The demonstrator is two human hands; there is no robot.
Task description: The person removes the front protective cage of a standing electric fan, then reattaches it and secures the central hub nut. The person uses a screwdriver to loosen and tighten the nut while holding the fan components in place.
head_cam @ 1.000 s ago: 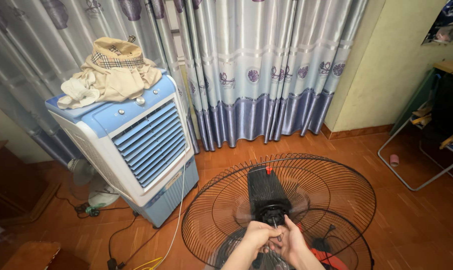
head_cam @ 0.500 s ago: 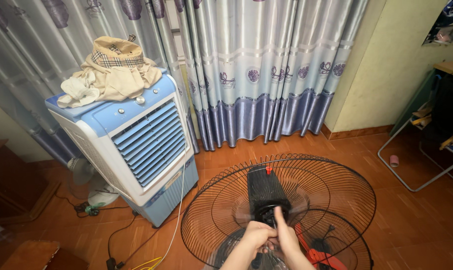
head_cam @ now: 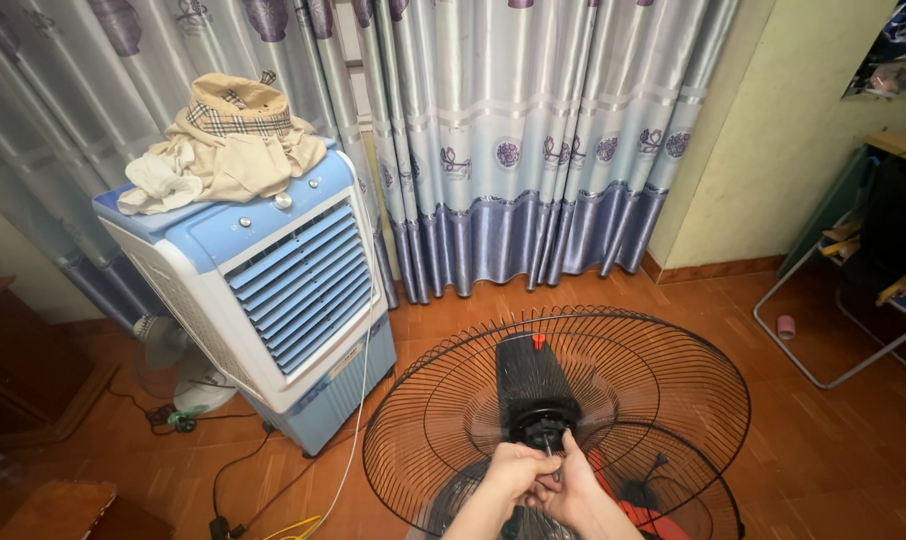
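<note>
While both my left hand and right hand pinch the fan's motor shaft at the rear guard's centre, I'd keep it steady, turning gently.

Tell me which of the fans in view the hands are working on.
The large black fan with the round wire guard, at the bottom centre; both hands meet at its motor shaft. The small pale fan behind the air cooler stands untouched.

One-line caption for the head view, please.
Both hands, left hand and right hand, meet at the motor shaft of a black fan guard beside a blue-white air cooler.
</note>
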